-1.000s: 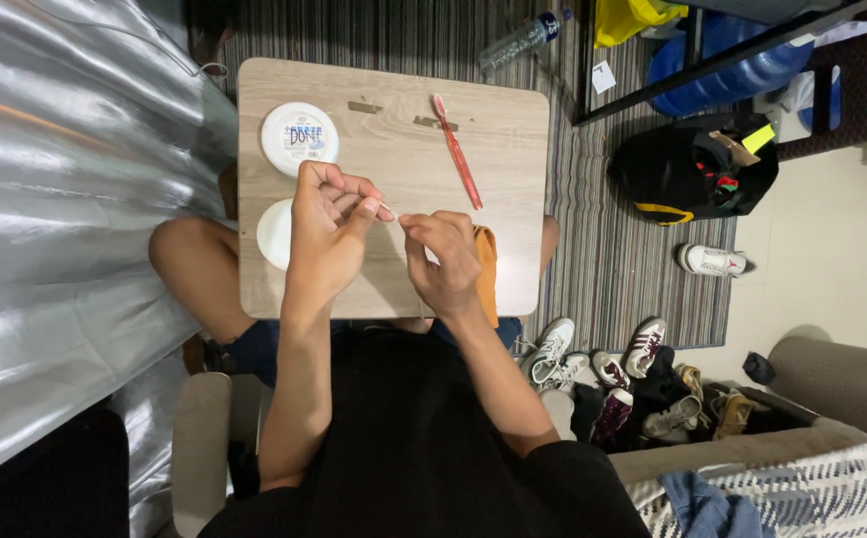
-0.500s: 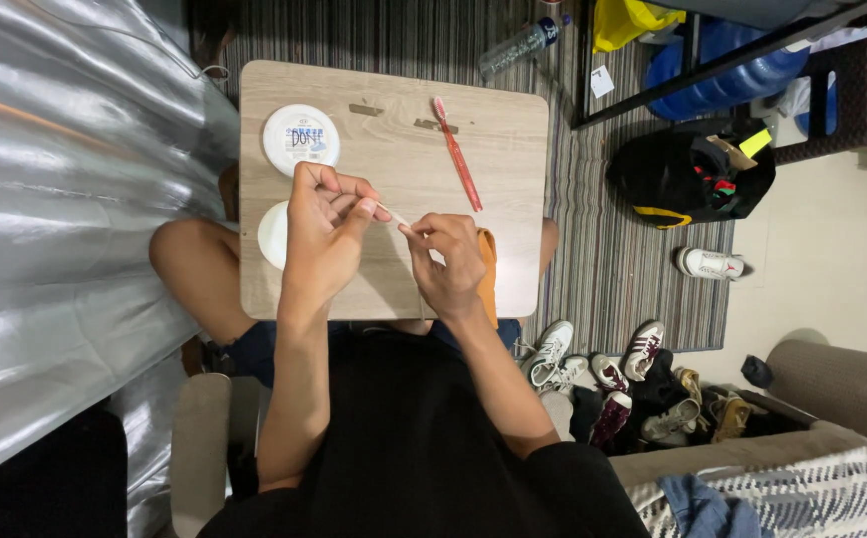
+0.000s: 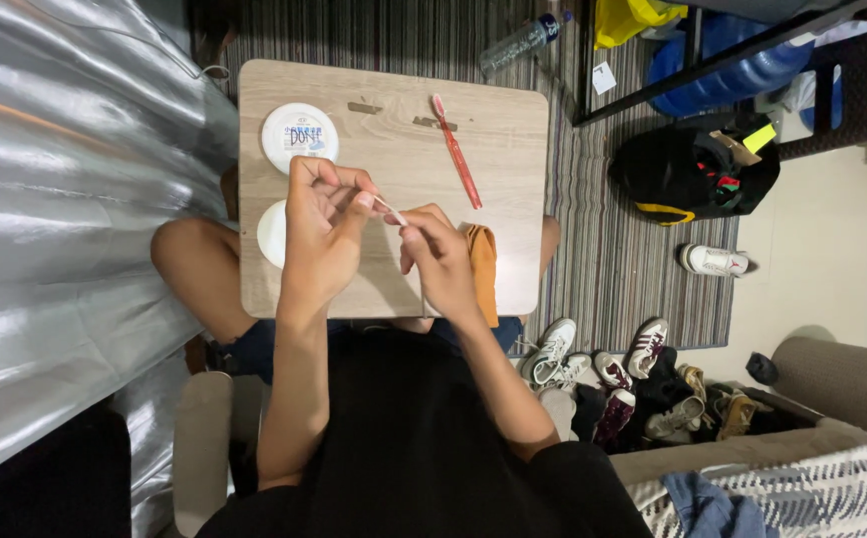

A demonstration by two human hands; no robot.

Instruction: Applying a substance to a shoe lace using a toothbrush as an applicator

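Two hands meet over the middle of the table [image 3: 513, 130], and between them runs one thin white stick [image 3: 391, 210]. Your left hand [image 3: 319, 234] pinches its upper end between thumb and fingertips, closed on it; your right hand [image 3: 443, 261] sits just beside, fingers curled, and seems to have hold of the lower end, though how firmly you cannot tell from here. The stick's long axis slants from the left hand's fingertips down toward the right hand, so both hands are at it, with the left showing the clearer grip.

At the table's far left corner lies a round white lid [image 3: 299, 134] with a dark printed label. A second white disc [image 3: 272, 234] sits at the left edge, partly hidden by your left hand. A red toothbrush [image 3: 456, 151] lies lengthwise from the far edge toward the centre, well apart from both hands. An orange cloth [image 3: 482, 269] hangs near the near right edge, touching your right hand.
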